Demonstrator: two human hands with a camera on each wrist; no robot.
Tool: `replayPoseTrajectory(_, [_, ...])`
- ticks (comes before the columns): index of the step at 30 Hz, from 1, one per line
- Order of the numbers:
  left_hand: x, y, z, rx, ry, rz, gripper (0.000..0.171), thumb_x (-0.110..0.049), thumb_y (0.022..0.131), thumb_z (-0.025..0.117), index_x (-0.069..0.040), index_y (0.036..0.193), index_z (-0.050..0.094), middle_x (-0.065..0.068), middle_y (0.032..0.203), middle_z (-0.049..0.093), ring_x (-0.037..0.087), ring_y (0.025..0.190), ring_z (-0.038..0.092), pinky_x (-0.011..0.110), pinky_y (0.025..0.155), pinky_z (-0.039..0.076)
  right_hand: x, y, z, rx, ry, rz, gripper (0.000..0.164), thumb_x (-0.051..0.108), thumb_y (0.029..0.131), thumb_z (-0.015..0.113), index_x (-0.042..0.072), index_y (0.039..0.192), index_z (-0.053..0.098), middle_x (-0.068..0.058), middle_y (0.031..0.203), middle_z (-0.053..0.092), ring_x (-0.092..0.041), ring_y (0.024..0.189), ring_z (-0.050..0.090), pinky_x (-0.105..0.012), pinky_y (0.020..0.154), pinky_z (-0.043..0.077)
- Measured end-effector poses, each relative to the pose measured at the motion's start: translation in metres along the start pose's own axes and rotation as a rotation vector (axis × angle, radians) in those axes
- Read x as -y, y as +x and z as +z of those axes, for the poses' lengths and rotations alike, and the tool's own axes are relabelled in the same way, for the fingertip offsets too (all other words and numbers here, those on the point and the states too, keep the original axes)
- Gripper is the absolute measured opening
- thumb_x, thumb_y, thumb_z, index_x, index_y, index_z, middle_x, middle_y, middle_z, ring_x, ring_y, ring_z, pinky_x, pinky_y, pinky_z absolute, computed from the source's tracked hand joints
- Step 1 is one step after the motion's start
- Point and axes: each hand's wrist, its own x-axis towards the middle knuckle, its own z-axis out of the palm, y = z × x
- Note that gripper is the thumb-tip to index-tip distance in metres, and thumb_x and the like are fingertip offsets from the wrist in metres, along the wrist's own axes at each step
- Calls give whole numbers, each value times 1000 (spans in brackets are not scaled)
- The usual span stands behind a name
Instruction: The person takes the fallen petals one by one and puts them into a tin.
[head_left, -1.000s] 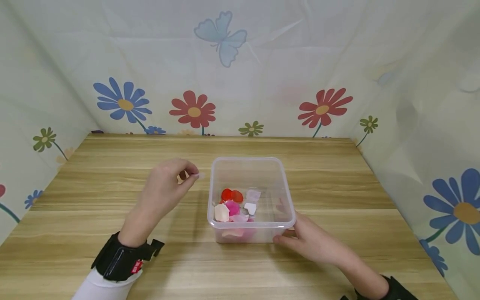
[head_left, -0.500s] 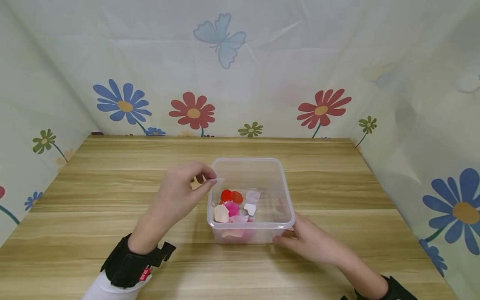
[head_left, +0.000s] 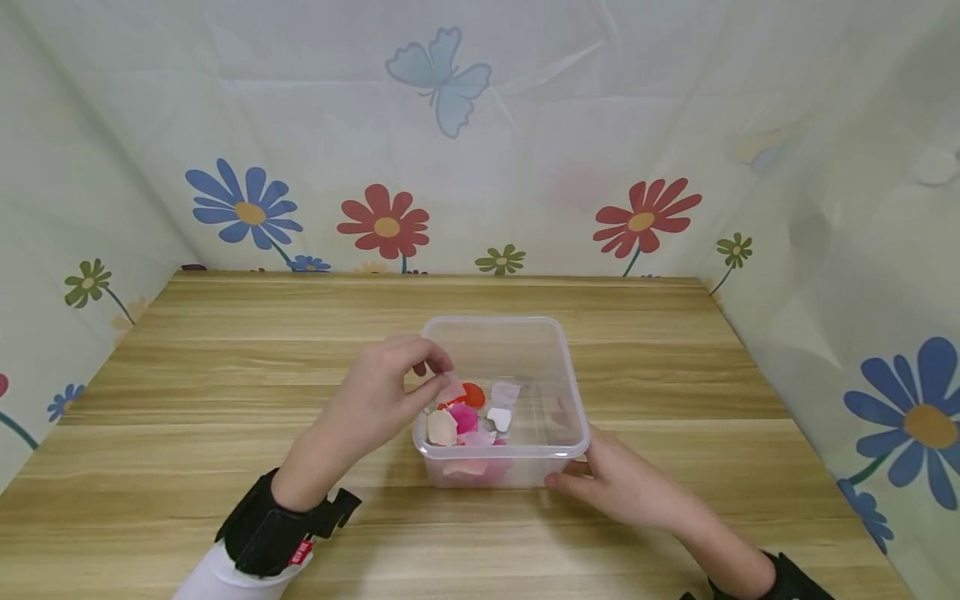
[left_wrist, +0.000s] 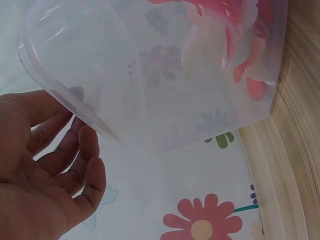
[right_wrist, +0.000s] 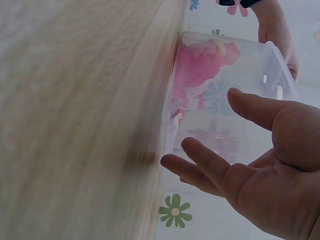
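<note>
A clear plastic box (head_left: 555, 367) stands on the wooden table, holding red, pink, cream and white petals. My left hand (head_left: 382, 383) reaches over its left rim, thumb and index pinching a pale pink petal (head_left: 452, 388) in front of the red petals (head_left: 473, 394). In the left wrist view those fingertips partly sit behind the translucent rim, and the other fingers of my left hand (left_wrist: 60, 165) curl loosely outside. My right hand (head_left: 626, 483) rests at the front right corner of the box. In the right wrist view its fingers (right_wrist: 210, 162) are extended and spread along the wall.
A wood-grain table (head_left: 225, 367) carries the box near its middle. Behind and at both sides hangs a white curtain (head_left: 540, 125) printed with flowers and a butterfly. Black straps (head_left: 262, 521) circle the wrists.
My left hand has moved right and slightly down, from left of the box to over its left rim, bringing the pale petal inside. The right hand and the box have stayed put.
</note>
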Motion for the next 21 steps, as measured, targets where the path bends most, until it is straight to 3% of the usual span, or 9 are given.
replayPoseTrajectory(10, [3,0,-2,7,-41,-3,24,-9,87,83,-10,109,72,0,105,68,18,91,60,29,77,56,0,0,0,-10,-20,2,76,5,95,73,-1,157,28,-24,148,49,-38,131,54,-38,102,49])
replayPoseTrajectory(15, [13,-5,-4,-15,-52,-21,25,-12,89,81,-9,111,69,1,109,65,20,98,61,35,84,56,-3,-2,-4,21,25,23,82,5,95,73,6,160,23,-21,148,50,-29,129,57,-39,101,50])
replayPoseTrajectory(21, [31,-16,-9,-31,-14,-62,24,-12,91,80,-6,111,68,3,111,64,24,101,61,41,88,56,-4,-8,-13,34,-130,42,65,18,98,72,7,153,40,-12,145,55,-28,129,56,-49,103,49])
